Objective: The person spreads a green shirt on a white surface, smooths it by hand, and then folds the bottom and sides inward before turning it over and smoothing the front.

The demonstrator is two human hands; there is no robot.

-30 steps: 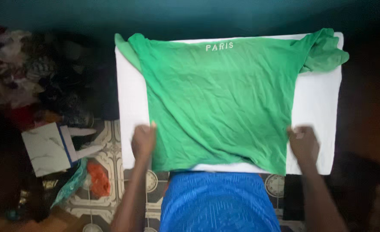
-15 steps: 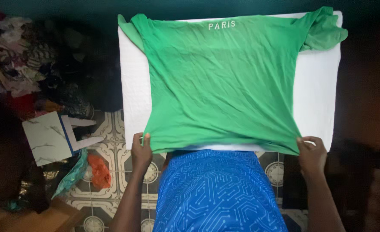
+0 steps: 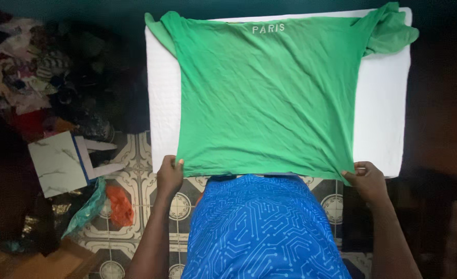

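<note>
A green t-shirt (image 3: 267, 98) with white lettering near its far edge lies spread flat on a white padded board (image 3: 381, 119). My left hand (image 3: 169, 175) pinches the shirt's near left hem corner. My right hand (image 3: 368, 181) pinches the near right hem corner. Both hands sit at the board's near edge, with the hem stretched straight between them. The shirt's sleeves lie bunched at the far left and far right corners. My blue patterned garment (image 3: 262, 227) fills the bottom centre.
A heap of mixed clothes (image 3: 37, 88) lies on the left. A marbled white box (image 3: 58, 163), a teal bag (image 3: 86, 212) and an orange item (image 3: 119, 205) rest on the patterned tile floor (image 3: 135, 191). Dark areas surround the board on the right.
My hands took hold of the hem corners and pulled them toward me. The shirt now lies flatter, with its hem straight along the board's near edge.
</note>
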